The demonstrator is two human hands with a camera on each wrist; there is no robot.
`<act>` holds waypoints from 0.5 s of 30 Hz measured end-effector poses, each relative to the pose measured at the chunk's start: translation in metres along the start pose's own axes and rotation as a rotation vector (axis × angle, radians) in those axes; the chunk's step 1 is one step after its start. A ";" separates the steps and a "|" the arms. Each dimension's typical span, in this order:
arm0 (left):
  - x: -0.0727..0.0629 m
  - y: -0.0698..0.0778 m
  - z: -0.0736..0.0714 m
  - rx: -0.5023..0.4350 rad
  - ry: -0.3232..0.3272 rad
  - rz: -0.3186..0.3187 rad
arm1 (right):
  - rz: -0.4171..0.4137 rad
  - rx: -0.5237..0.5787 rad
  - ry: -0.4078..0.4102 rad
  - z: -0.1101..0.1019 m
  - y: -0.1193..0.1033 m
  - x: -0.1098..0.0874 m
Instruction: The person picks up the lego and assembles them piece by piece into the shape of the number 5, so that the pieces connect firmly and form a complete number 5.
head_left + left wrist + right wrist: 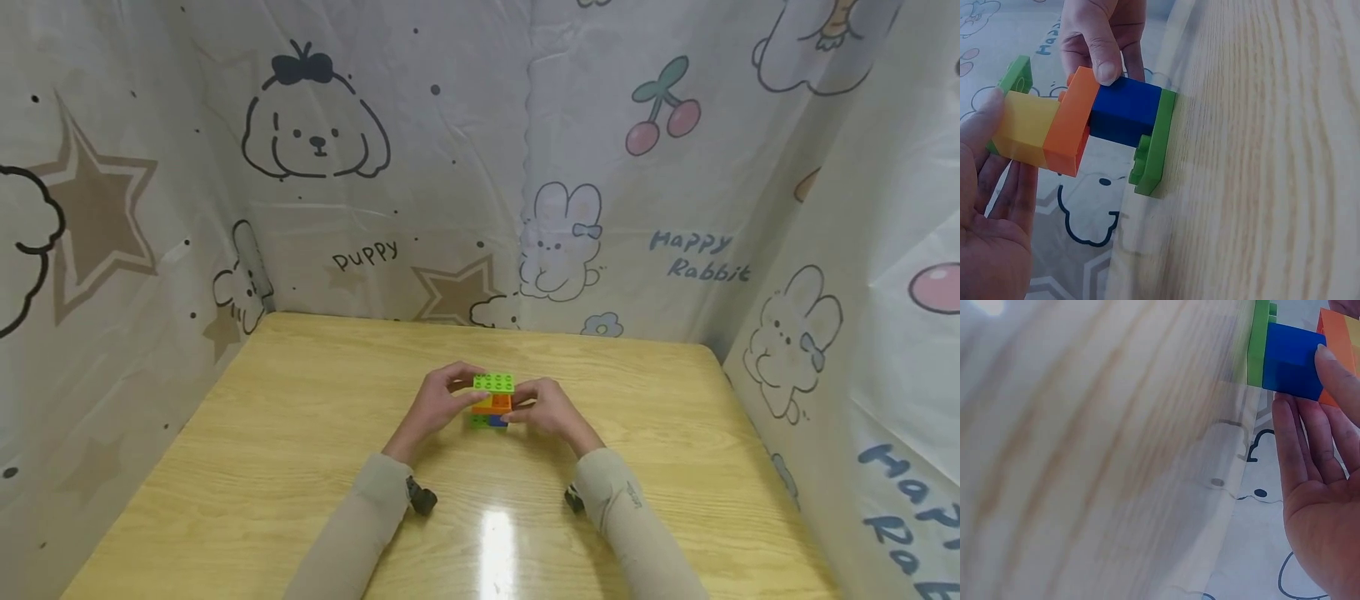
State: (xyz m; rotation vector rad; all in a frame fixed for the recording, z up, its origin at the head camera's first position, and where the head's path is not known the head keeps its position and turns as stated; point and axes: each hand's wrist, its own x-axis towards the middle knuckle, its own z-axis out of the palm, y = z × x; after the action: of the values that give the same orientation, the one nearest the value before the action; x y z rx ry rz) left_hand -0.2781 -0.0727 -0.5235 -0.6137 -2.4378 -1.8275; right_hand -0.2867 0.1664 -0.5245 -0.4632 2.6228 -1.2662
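Note:
A small stack of toy building bricks stands upright on the table. Its bottom is a thin green brick [1159, 144], with a blue brick [1125, 109] on one end of it. Above come an orange brick [1072, 125], a yellow brick [1025, 128] and, on top, a thin green studded brick [493, 383]. From the left, my left hand [435, 404] pinches the upper part around the yellow brick, thumb in front and fingers behind. My right hand [551, 408] grips the blue brick from the right, its thumb at the seam with the orange one.
The light wooden table [300, 433] extends around the stack on all sides. A printed cloth [465, 167] with cartoon animals hangs behind the table and along both sides. Small dark wrist cameras [422, 497] sit at both sleeve cuffs.

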 end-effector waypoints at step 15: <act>0.000 0.002 0.001 -0.010 -0.007 -0.036 | 0.013 0.005 -0.006 -0.002 -0.001 -0.001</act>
State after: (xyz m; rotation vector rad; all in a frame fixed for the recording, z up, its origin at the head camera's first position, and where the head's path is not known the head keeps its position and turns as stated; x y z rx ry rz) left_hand -0.2779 -0.0717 -0.5219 -0.5817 -2.4615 -1.8552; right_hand -0.2859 0.1679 -0.5225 -0.4468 2.6131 -1.2653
